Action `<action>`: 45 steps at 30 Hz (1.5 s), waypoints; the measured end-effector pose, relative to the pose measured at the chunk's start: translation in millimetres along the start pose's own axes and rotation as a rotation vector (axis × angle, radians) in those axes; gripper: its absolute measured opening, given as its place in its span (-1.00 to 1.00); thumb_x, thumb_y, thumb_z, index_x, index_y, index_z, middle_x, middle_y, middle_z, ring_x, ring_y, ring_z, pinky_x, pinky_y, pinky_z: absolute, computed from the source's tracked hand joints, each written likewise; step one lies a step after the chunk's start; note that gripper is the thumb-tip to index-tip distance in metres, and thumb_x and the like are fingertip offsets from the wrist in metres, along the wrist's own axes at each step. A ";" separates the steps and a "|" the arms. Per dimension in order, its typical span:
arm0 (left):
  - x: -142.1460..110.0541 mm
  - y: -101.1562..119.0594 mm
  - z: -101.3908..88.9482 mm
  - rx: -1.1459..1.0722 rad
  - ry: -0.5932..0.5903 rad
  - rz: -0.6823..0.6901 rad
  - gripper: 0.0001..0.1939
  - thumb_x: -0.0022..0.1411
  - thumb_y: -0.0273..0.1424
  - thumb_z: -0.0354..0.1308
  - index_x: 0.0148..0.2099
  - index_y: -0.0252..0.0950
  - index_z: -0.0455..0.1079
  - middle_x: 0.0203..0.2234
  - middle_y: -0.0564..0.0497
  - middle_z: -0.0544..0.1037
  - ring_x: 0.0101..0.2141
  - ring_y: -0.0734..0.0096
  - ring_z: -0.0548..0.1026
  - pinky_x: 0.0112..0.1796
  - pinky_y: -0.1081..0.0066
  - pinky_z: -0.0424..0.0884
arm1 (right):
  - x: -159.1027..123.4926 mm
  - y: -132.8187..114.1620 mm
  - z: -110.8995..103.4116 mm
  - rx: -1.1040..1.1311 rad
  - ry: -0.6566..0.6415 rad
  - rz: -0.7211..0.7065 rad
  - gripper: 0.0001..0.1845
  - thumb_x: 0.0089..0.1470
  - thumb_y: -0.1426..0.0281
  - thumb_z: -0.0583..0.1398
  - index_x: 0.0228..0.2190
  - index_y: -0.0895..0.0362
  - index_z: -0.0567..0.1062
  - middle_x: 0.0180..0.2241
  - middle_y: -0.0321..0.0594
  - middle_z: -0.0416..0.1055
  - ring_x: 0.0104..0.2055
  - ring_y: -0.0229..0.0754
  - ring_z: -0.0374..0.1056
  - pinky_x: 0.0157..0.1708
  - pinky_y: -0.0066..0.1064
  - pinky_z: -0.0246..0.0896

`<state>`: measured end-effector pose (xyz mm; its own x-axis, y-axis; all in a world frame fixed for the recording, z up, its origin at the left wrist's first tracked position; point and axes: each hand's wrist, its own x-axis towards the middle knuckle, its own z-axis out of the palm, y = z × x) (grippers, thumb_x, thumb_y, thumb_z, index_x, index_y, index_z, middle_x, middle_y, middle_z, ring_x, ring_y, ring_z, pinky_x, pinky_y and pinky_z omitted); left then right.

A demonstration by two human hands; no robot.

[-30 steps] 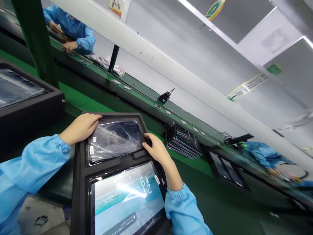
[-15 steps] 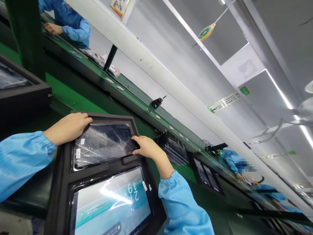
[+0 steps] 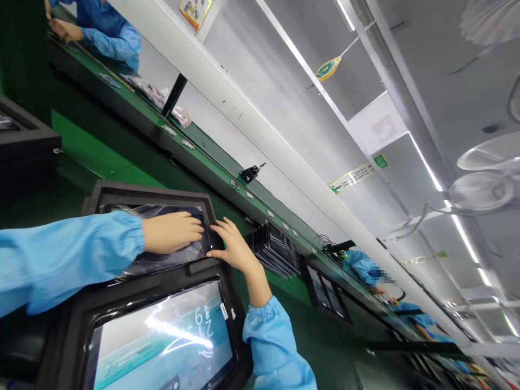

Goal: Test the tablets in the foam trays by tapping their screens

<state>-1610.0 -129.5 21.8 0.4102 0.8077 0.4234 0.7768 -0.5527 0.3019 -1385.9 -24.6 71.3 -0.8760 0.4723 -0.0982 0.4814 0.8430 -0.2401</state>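
The black foam tray point(image 3: 134, 190) is the landmark. In its far pocket lies a plastic-wrapped tablet point(image 3: 162, 259); the left hand point(image 3: 173, 233) presses flat on it, fingers extended, gripping nothing. In the tray's near pocket a lit tablet point(image 3: 162, 341) shows "21" and "9", seen inverted. The right hand point(image 3: 229, 246) rests open-fingered on the wrapped tablet's right edge. Right of the tray stands a stack of tablets point(image 3: 276, 250).

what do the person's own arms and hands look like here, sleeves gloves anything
Both arms wear loose light blue sleeves of thin, slightly shiny fabric, gathered at the wrist by elastic cuffs. The left sleeve runs in from the left edge, the right sleeve from the bottom. The left hand and right hand are bare: no gloves, rings, watch or markings show.
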 end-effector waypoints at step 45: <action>-72.3 48.5 -32.6 0.048 0.075 -0.045 -0.71 0.44 -0.25 -0.03 0.05 -0.07 0.47 0.15 0.04 0.43 0.17 0.20 0.33 0.27 0.13 0.06 | -21.9 -5.5 27.8 0.351 0.374 -0.004 -0.76 0.24 0.28 0.17 -0.11 0.00 0.57 0.03 -0.16 0.50 0.18 -0.10 0.32 0.23 -0.17 0.17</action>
<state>-1617.4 -221.3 33.7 0.3387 0.8129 0.4738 0.8163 -0.5043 0.2817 -1370.2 -46.8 47.9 -0.7759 0.5834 0.2401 0.3829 0.7380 -0.5557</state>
